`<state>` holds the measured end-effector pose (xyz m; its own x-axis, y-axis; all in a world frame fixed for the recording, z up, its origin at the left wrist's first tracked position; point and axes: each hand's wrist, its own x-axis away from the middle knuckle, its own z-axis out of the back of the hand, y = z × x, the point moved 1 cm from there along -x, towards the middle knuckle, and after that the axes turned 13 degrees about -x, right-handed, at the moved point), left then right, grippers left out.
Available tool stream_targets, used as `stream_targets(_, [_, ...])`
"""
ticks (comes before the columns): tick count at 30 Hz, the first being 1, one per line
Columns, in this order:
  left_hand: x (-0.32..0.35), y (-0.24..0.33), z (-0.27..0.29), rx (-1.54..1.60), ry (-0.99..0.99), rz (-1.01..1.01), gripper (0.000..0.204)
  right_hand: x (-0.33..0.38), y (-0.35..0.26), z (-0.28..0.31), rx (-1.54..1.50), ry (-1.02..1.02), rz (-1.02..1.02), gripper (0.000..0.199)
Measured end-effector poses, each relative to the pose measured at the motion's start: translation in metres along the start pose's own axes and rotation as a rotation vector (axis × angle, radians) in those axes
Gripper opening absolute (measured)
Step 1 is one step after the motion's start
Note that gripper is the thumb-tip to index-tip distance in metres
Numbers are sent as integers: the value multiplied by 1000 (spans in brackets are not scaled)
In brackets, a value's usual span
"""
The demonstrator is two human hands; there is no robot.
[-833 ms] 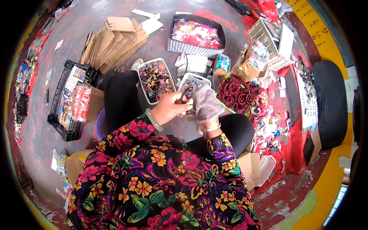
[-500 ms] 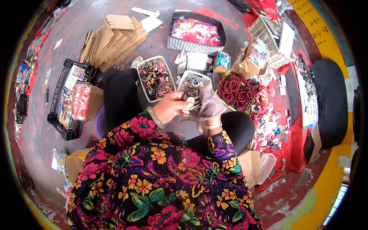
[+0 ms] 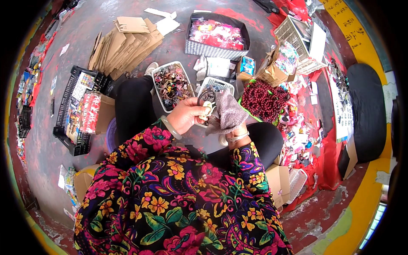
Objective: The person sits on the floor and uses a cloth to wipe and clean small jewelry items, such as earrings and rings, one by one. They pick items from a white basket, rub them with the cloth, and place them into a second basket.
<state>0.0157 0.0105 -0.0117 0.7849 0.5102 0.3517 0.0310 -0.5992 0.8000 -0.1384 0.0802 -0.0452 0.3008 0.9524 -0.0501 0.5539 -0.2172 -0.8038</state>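
My left hand (image 3: 183,116) is closed, pinching a hair tie (image 3: 207,106) with a cream-coloured ornament between thumb and fingers. A fuzzy grey-brown cloth (image 3: 230,111) drapes over my right hand (image 3: 240,129), hiding most of its fingers; it is bunched in that hand and meets the hair tie from the right. Just beyond my hands stands a small white basket (image 3: 222,84) with hair ties inside. To its left, a larger white basket (image 3: 155,87) is filled with many-coloured hair ties.
Dark red beads (image 3: 264,101) lie in a green-rimmed container at the right. Farther off are a checked box (image 3: 214,52) of pink packets and flattened cardboard (image 3: 123,49). A black crate (image 3: 63,114) stands left; loose goods (image 3: 297,144) cover the floor at right.
The cloth and my right hand have tilted and shifted slightly left and nearer to me. My left hand has moved a little left, still pinching the hair tie, whose ornament shows at another angle.
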Motion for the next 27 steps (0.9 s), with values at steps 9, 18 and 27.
stream_targets(9, [5, -1, -9, -97, -102, 67, 5, 1, -3, -4, -329, 282, -240, 23])
stream_targets(18, [4, 2, -2, 82, -3, 35, 8, -5, -12, -9, -475, 449, -227, 27])
stream_targets(27, [-1, -2, -1, 178, 91, -95, 11, -4, -6, -25, 852, -183, 108, 38])
